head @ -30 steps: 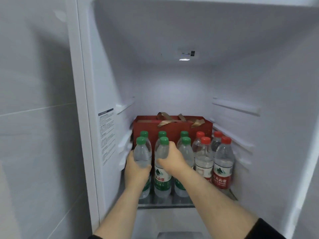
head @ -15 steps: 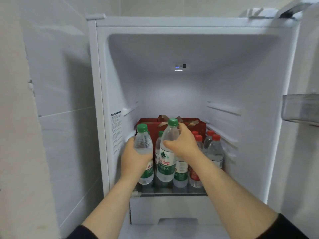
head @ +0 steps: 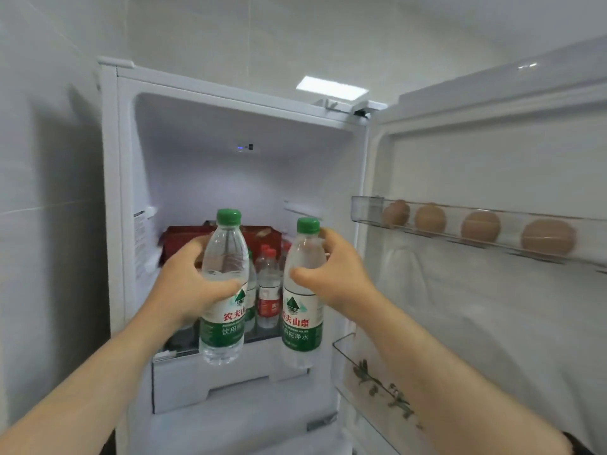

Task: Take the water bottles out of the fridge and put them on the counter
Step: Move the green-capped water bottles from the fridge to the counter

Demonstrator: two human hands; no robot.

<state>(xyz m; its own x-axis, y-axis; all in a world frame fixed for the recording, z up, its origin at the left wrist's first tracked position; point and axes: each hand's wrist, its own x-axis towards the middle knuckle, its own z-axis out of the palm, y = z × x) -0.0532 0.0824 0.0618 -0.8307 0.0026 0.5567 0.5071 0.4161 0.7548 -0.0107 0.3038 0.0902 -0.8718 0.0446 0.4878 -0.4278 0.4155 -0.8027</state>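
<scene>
Now left hand (head: 187, 287) grips left bottle (head: 223, 326), right hand (head: 341, 277) right bottle (head: 302, 330), withdrawn from fridge (head: 111, 192).

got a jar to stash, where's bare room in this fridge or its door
The shelf looks bare at its front left, beside the fridge wall. The egg rack is free at its left end, before the first egg. Crowded: red-capped bottles before the red box.

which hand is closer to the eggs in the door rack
Right. The right hand, holding the right water bottle, is left of the eggs; the left hand holds the left water bottle farther left.
</scene>
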